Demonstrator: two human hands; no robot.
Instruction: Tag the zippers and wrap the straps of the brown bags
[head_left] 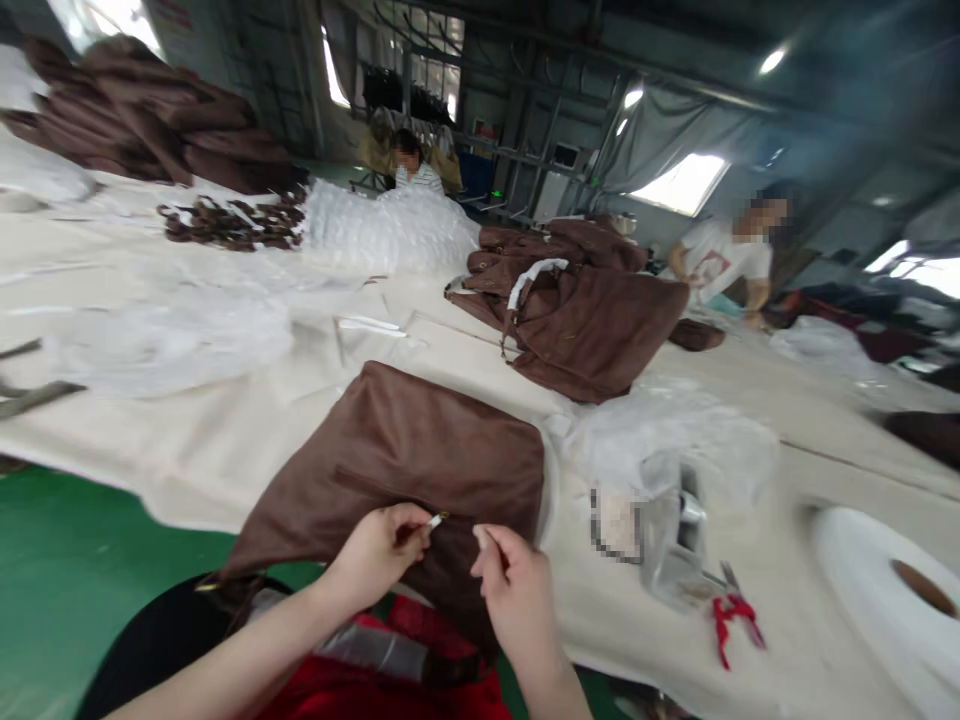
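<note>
A brown leather-looking bag (442, 440) lies on the table's near edge and hangs partly over it in front of me. My left hand (382, 550) is closed, pinching a small zipper pull (436, 522) with a white wrapping and a gold-coloured end. Just to the right, my right hand (517, 580) hovers over the bag with thumb and forefinger pressed together. Whatever those fingers hold, if anything, is too small to make out. A strap with grey-white wrapping (382, 650) hangs below the bag, close to my lap.
On the pale-covered table (202, 450), more brown bags (592, 320) are heaped beyond mine. Clear plastic (667, 430), red-handled snippers (735, 615) and a white roll (862, 560) lie rightward. Bubble wrap (390, 230) and chain-like straps (232, 222) sit farther back. Two people (731, 255) are across the table.
</note>
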